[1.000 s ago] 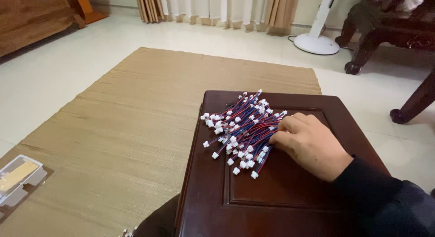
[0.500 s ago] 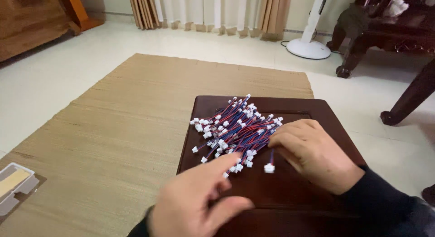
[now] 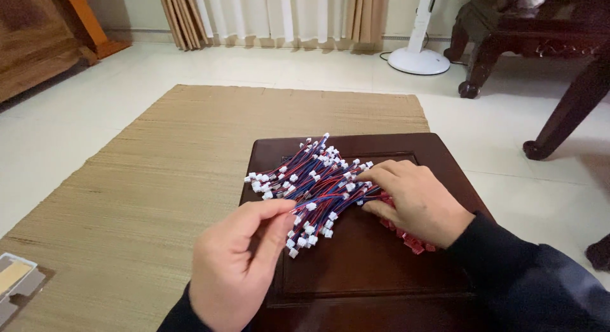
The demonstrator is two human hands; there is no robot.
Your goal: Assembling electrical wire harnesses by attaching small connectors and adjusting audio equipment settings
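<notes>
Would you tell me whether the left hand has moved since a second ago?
Yes. The left hand, out of view a second ago, has come up over the near edge of the dark wooden table and now pinches a wire from the wire bundle.
</notes>
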